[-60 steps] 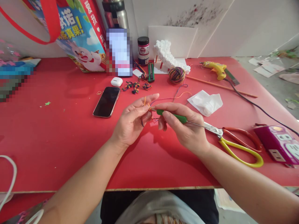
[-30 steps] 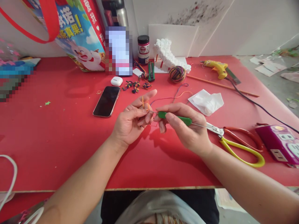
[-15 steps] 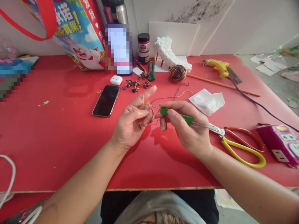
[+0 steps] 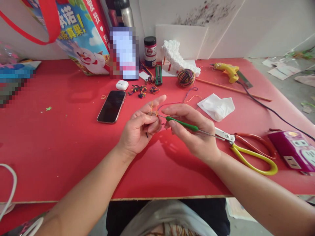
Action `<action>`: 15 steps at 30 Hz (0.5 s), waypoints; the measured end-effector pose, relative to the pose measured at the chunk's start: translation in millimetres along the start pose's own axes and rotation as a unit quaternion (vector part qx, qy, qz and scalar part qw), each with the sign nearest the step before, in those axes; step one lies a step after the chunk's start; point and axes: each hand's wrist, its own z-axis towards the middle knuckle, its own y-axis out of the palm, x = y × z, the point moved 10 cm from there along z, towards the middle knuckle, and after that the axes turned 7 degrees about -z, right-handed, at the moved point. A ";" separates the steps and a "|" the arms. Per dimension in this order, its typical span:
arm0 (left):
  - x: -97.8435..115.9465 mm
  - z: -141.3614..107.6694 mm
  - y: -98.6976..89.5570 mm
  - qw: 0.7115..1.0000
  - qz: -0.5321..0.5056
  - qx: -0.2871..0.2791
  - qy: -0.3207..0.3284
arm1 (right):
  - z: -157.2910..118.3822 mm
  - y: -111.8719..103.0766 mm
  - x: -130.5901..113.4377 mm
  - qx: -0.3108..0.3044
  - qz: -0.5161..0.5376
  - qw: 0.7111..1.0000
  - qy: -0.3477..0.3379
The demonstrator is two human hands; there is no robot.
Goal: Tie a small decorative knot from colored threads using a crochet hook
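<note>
My right hand (image 4: 194,131) is closed around the green grip of a crochet hook (image 4: 182,123), whose metal tip points left into my left hand (image 4: 140,127). That hand pinches multicoloured yarn (image 4: 157,110) between thumb and fingers, with orange strands looped over the raised index finger. The small piece of work in the pinch is mostly hidden by the fingers. From there the yarn trails back to a multicoloured yarn ball (image 4: 186,78). Several small crocheted pieces (image 4: 142,95) lie on the table beyond my left hand.
On the red table (image 4: 73,157) are a phone (image 4: 112,106), a white earbud case (image 4: 122,85), a crumpled tissue (image 4: 216,107), scissors (image 4: 256,157) with red and yellow handles, a purple power socket (image 4: 292,149) and a yellow glue gun (image 4: 226,71). A dark jar (image 4: 150,51) stands at the back.
My right hand has shifted slightly left and the crochet hook has turned a little, its tip closer to the yarn. My left index finger has lowered slightly.
</note>
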 end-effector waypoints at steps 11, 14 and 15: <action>-4.6 2.6 -3.5 0.999 0.034 -0.006 -0.009 | -1.8 8.3 -13.3 -0.028 -0.011 0.998 -0.061; -7.5 4.2 -7.2 0.999 0.026 -0.003 -0.018 | -0.9 6.5 -14.0 -0.019 0.008 0.998 -0.058; -7.8 4.7 -8.0 1.000 0.022 -0.002 -0.019 | -0.8 5.7 -13.6 -0.014 0.013 0.998 -0.054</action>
